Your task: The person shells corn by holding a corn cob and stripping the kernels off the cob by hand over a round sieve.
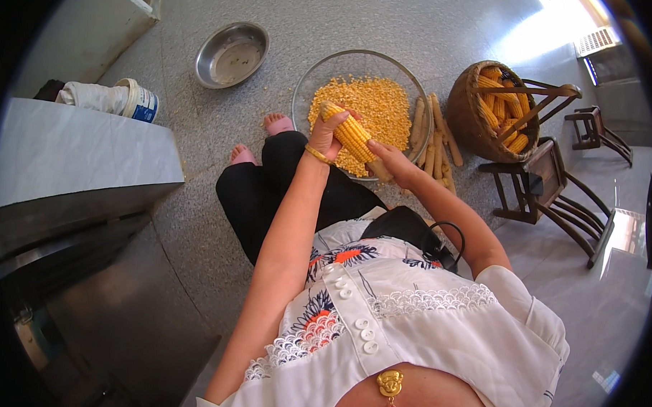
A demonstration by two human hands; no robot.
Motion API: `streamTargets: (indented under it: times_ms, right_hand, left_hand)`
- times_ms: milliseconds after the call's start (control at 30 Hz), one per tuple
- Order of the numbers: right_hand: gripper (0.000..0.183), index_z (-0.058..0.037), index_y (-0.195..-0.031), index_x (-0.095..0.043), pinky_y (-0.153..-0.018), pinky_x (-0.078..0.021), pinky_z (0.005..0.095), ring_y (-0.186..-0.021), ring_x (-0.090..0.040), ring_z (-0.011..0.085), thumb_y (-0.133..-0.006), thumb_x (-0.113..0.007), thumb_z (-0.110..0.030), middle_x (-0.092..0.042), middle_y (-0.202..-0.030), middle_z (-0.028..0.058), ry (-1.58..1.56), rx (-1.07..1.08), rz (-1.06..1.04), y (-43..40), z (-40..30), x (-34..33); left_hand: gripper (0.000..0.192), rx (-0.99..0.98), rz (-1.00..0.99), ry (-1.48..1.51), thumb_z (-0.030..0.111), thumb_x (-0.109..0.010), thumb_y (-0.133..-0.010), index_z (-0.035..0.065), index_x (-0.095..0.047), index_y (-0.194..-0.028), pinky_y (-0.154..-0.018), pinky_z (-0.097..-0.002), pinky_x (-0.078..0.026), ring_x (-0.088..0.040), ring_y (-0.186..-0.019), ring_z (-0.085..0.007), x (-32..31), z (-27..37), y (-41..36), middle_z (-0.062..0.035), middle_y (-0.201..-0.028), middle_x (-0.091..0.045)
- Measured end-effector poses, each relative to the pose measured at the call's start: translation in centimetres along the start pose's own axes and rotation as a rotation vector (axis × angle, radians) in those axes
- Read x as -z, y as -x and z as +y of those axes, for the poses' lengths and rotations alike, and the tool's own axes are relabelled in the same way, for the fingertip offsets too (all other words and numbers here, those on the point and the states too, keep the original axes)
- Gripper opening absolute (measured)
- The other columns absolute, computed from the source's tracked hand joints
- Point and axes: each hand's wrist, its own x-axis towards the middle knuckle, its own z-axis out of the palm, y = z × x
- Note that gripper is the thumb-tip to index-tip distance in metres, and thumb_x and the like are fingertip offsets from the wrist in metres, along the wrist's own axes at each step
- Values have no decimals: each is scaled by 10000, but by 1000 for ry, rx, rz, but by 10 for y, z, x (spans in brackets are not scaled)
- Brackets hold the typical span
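An ear of dried yellow corn [355, 141] is held slantwise in front of me. My left hand [329, 131] wraps around its upper part, with the thumb across the kernels. Near the lower end, where bare cob shows, my right hand [395, 163] grips it with the thumb on the kernel rows. Beneath both hands a round, clear-sided basin [363, 55] with a metallic-looking rim rests on the floor. Loose corn kernels [386, 106] cover much of its bottom. Several stripped cobs [438, 148] lie on the floor against the basin's right side.
To the right stands a woven basket [461, 108] with a wooden handle, holding several corn ears [504, 102]. A dark wooden chair [548, 176] is close by it, with a smaller one [584, 126] beyond. A steel bowl [231, 55] and a white bucket [141, 100] are on the left.
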Motion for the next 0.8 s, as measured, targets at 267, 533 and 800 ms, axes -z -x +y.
streamTargets:
  times_ms: [267, 533, 800]
  right_hand:
    - [451, -37, -974, -477, -556, -428, 232, -621, -521, 126, -838, -378, -456, -532, -742, 58, -95, -86, -119, -8, 10, 14]
    - [485, -36, -958, -485, -520, -435, 247, -574, -506, 131, -824, -380, -490, -518, -709, 59, -63, -54, -45, -3, 4, 0]
    - [447, -25, -985, -484, -534, -439, 257, -605, -520, 133, -817, -426, -435, -529, -719, 71, -68, -63, -38, -4, 2, 2]
  left_hand:
    - [249, -11, 27, 28, 83, -625, -674, 89, -480, -876, -677, -347, -475, -558, -771, -203, -1, -2, 0, -82, -802, -560]
    - [251, 11, -4, -13, 70, -618, -668, 97, -487, -881, -698, -343, -468, -557, -775, -203, 1, -2, 1, -84, -801, -566]
    - [224, -14, 13, 5, 73, -614, -674, 89, -499, -866, -691, -341, -469, -556, -774, -202, 1, -2, 1, -88, -794, -569]
